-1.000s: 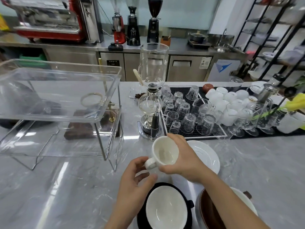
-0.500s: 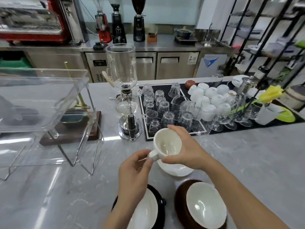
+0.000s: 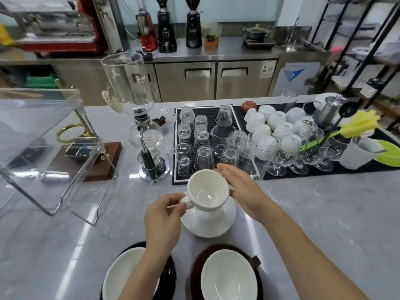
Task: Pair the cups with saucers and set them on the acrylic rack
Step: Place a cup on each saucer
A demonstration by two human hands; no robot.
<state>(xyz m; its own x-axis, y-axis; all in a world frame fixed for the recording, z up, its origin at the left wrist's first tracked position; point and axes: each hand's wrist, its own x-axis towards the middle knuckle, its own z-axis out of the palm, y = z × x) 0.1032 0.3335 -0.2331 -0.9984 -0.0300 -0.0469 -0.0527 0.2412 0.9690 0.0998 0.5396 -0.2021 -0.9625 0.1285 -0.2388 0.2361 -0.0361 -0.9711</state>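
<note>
I see one clear acrylic rack (image 3: 43, 135) far left of the white ceramic cup (image 3: 207, 192), standing on the grey marble counter (image 3: 324, 213). Behind the rack's right edge sits one dark wooden base (image 3: 86, 159) with a gold ring stand (image 3: 71, 131). One glass siphon coffee maker (image 3: 147, 135) stands between the rack and the cup, further back.

One cup in hand, held open side up, just above one white round saucer (image 3: 213, 221); I can't tell if its base touches the saucer. My left hand (image 3: 164, 215) pinches the cup's handle on its left side. My right hand (image 3: 242, 189) is cupped around the cup's right rim, fingers curled on it.

Below the cup, near the bottom edge: two more white dishes. One white dish on a black saucer (image 3: 121, 276) sits lower left, partly hidden by my left forearm. One white dish on a brown wooden saucer (image 3: 227, 276) sits lower right.

Behind the cup, one black rubber mat (image 3: 207, 118) holds upturned clear glasses (image 3: 201, 139), more than ten; exact count unclear. Right of that, a cluster of upturned white cups (image 3: 270, 124), roughly ten. Further right, several stemmed glasses (image 3: 303, 156), one steel pitcher (image 3: 329, 111), one yellow artificial flower (image 3: 363, 124) in a white mug (image 3: 357, 154), and one lime green dish (image 3: 389, 152).
</note>
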